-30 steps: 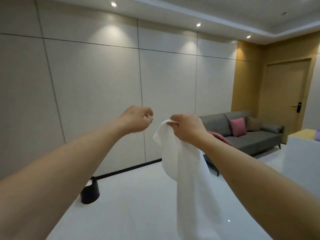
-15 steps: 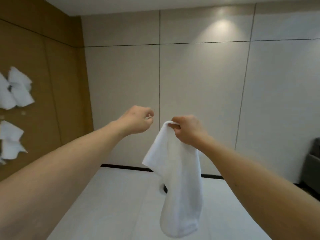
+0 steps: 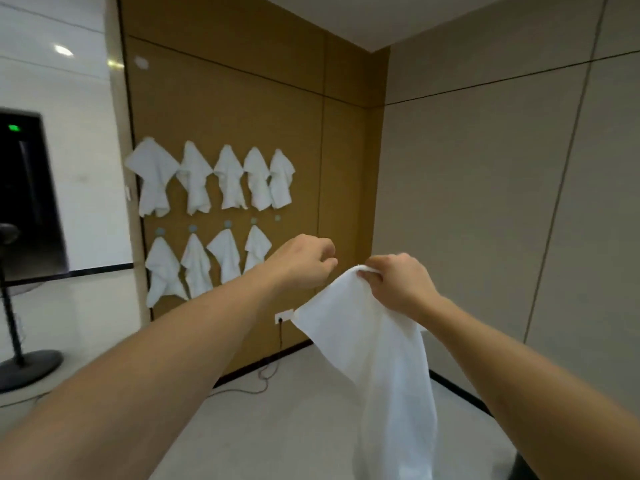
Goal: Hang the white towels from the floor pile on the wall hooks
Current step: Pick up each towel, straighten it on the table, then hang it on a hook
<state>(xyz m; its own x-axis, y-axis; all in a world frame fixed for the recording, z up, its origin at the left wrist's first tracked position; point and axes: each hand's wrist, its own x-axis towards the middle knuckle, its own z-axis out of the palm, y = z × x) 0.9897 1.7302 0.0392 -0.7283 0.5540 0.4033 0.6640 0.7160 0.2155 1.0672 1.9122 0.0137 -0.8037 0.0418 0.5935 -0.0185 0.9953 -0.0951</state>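
Soft white towel [image 3: 377, 344] hangs lengthwise, long axis vertical, pinched at its top corner by the right grip [image 3: 398, 284]; left grip [image 3: 304, 263] clenched, grasping nothing, just beside it

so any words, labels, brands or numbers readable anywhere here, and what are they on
No readable text anywhere in the head view.
Green lit sign above the dark doorway: too blurred to read.
Hanging towels on the brown wall panel: no labels visible.
Towel pinched by the right hand: plain white, no tag visible.
White wall socket: no marking legible.
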